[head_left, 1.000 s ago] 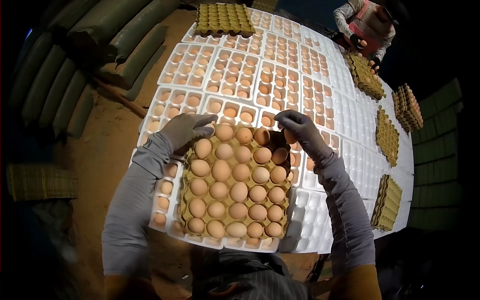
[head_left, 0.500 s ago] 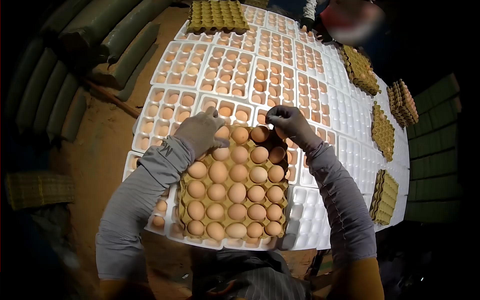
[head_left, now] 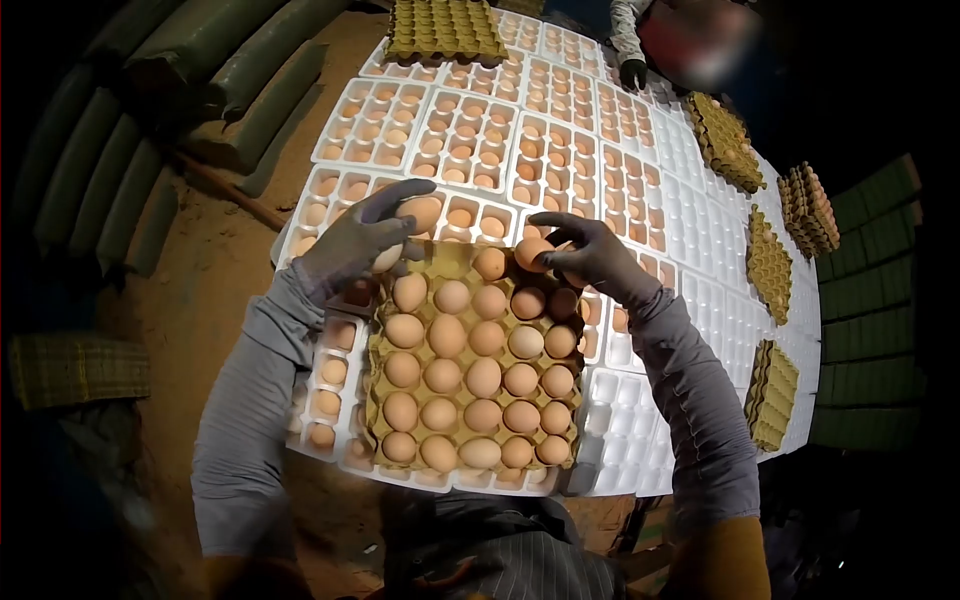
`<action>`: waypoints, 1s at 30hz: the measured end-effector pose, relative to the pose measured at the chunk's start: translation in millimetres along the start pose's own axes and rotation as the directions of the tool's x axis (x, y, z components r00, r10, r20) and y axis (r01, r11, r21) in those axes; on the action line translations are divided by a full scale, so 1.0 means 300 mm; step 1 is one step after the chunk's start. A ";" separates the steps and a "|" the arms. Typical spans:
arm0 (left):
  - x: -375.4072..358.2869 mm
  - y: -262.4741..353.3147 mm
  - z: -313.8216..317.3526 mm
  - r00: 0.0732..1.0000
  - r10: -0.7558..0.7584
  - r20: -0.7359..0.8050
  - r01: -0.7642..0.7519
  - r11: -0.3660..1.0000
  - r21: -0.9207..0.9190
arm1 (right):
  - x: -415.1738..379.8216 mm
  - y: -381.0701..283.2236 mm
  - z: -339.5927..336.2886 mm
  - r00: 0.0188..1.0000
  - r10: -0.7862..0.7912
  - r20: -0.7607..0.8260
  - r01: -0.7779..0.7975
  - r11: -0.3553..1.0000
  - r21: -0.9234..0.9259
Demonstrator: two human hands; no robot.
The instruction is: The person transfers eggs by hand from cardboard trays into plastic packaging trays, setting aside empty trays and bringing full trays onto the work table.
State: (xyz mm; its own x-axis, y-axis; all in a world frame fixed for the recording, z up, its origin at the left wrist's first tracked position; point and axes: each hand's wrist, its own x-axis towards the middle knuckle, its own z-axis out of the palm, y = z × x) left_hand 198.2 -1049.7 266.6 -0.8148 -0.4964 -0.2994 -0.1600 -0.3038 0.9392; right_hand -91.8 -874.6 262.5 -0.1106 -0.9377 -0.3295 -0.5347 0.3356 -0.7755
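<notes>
My left hand (head_left: 365, 235), in a grey glove, is closed on eggs (head_left: 420, 213) above the back left corner of the brown egg tray (head_left: 447, 262). At the tray's back right, my gloved right hand (head_left: 590, 255) grips an egg (head_left: 533, 254) between thumb and fingers. The tray is filled with eggs in rows, except for bare cups at its back left. It rests on white trays (head_left: 345, 312) with compartments; those behind it and at the left hold eggs.
White trays with bare compartments (head_left: 625, 420) lie at the right. More brown trays (head_left: 445, 30) sit at the back and right (head_left: 770, 395). A co-worker's gloved hand (head_left: 633, 73) is at the far edge. Stacked sacks (head_left: 80, 170) stand at the left.
My left hand has lifted eggs from the tray's back left corner, leaving bare cups there. My right hand now has an egg raised in its fingers. The co-worker's hand has shifted.
</notes>
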 end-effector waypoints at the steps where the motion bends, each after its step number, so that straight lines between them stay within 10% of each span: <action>1: -0.010 0.000 -0.024 0.997 0.069 0.039 -0.077 0.964 0.255 | -0.016 -0.008 -0.010 1.000 0.014 -0.002 -0.012 0.905 0.426; 3: -0.029 -0.020 -0.020 0.998 0.043 0.050 -0.066 0.673 0.737 | -0.062 -0.034 -0.012 0.999 -0.007 0.051 -0.040 0.501 0.864; 5: -0.078 -0.034 0.081 0.997 0.073 -0.032 0.022 0.134 0.991 | -0.024 -0.046 0.012 0.996 -0.086 0.007 0.046 0.605 0.795; 6: -0.067 -0.042 0.094 0.997 0.073 -0.030 0.021 0.131 0.991 | 0.022 -0.035 0.030 0.989 -0.147 -0.015 0.116 0.710 0.695; 8: -0.050 -0.017 0.151 0.998 -0.059 -0.036 0.028 -0.127 0.992 | 0.046 -0.101 0.090 0.942 -0.327 -0.076 0.307 0.931 -0.198; 12: 0.004 -0.072 0.210 0.963 -0.078 -0.259 0.214 -0.364 0.906 | 0.098 -0.122 0.172 0.977 -0.209 0.027 0.156 0.632 -0.759; 19: 0.034 -0.083 0.183 0.985 -0.097 -0.140 0.085 -0.433 0.897 | 0.121 -0.168 0.204 0.976 -0.211 0.052 0.165 0.565 -0.808; 20: 0.017 -0.014 0.222 0.946 -0.206 -0.252 0.163 -0.370 0.915 | 0.109 -0.138 0.191 0.976 -0.218 0.010 0.132 0.553 -0.823; 23: -0.087 -0.080 0.176 0.973 0.126 -0.193 0.203 -0.065 0.977 | -0.111 -0.063 0.116 0.911 -0.254 -0.325 0.210 0.964 -0.163; 28: -0.153 -0.060 0.274 0.861 0.503 -0.074 0.016 0.118 0.993 | -0.676 0.274 0.056 0.890 0.065 -0.451 0.124 0.918 0.377; 30: -0.142 0.008 0.483 0.890 0.439 -0.123 -0.114 0.476 0.872 | -0.831 0.439 0.020 0.795 0.153 -0.587 -0.049 0.981 0.189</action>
State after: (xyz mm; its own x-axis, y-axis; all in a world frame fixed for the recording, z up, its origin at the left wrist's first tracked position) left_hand 151.8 -911.4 305.9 -0.7270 -0.6751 0.1249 -0.4693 0.6214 0.6274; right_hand -129.5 -596.0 239.2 -0.6620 -0.7468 -0.0642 -0.3605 0.3924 -0.8462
